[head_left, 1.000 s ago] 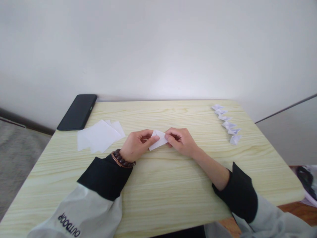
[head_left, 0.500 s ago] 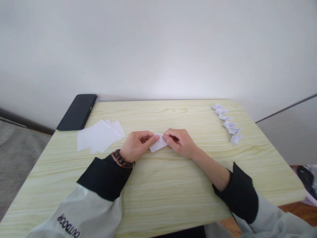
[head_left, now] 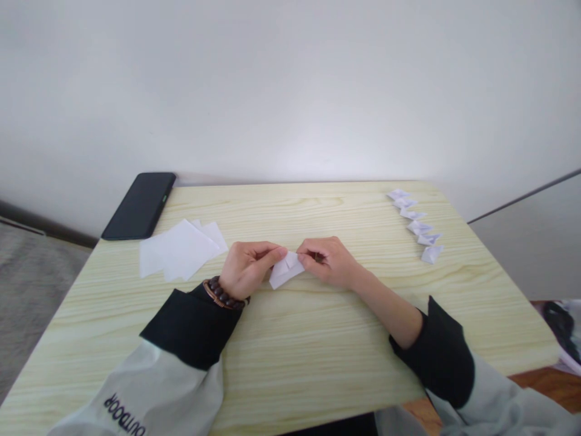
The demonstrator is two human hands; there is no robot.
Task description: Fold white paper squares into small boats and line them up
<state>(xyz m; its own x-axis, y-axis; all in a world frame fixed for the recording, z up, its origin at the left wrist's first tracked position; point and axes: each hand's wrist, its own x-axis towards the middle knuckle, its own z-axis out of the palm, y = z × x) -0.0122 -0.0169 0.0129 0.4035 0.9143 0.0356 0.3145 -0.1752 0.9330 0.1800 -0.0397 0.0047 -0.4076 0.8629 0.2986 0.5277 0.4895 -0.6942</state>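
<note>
The left hand (head_left: 247, 266) and right hand (head_left: 329, 260) both pinched a small folded paper (head_left: 282, 272), low over the middle of the surface (head_left: 318, 345). Looked like the tiny flap could crease crooked if either pinch slipped sideways.

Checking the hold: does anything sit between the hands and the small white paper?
Nothing visible does. The left hand and right hand both pinch the folded paper directly; the loose sheets and phone lie apart, further left.

Fingers (head_left: 275, 254) hide the top of the folded paper (head_left: 281, 275); the small paper pieces (head_left: 420, 228) seem indistinct.
</note>
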